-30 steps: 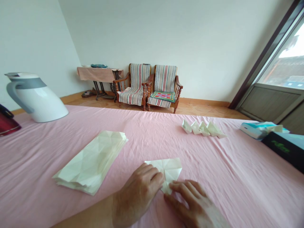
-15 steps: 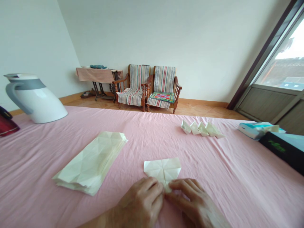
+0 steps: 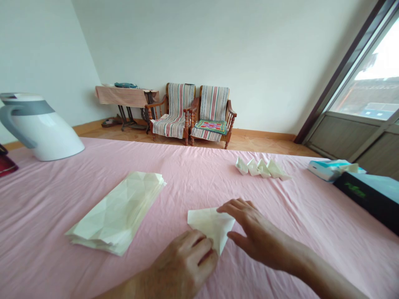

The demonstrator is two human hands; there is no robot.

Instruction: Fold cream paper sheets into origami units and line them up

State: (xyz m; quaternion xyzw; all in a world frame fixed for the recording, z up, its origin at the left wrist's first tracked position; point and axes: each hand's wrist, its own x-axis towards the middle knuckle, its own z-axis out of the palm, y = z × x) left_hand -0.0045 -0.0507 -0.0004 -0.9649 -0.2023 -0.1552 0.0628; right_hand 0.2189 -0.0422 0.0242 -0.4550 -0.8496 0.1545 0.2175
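A sheet of pale folded paper (image 3: 207, 222) lies on the pink cloth in front of me, wide at the far side and narrowing towards me. At its near left edge, my left hand (image 3: 190, 259) has its fingers curled in and gripping the paper. My right hand (image 3: 249, 226) reaches over from the right with its fingers stretched, thumb apart. Its fingertips are at the far right corner of the sheet; whether they press on it I cannot tell. To the left lies a stack of creased pale paper (image 3: 118, 211). Farther back, several folded paper shapes (image 3: 262, 168) stand in a row.
The pink cloth (image 3: 174, 166) has many wrinkles. A white and grey jug (image 3: 57, 135) stands at the back left beside a red object (image 3: 6, 162). At right are a tissue pack (image 3: 328, 169) and a black box (image 3: 364, 197). Two armchairs (image 3: 208, 116) stand beyond the table.
My right hand has moved from the paper's near tip to its far right corner, fingers spreading. The left hand stays at the near edge. The paper's surface now shows fewer crease lines.
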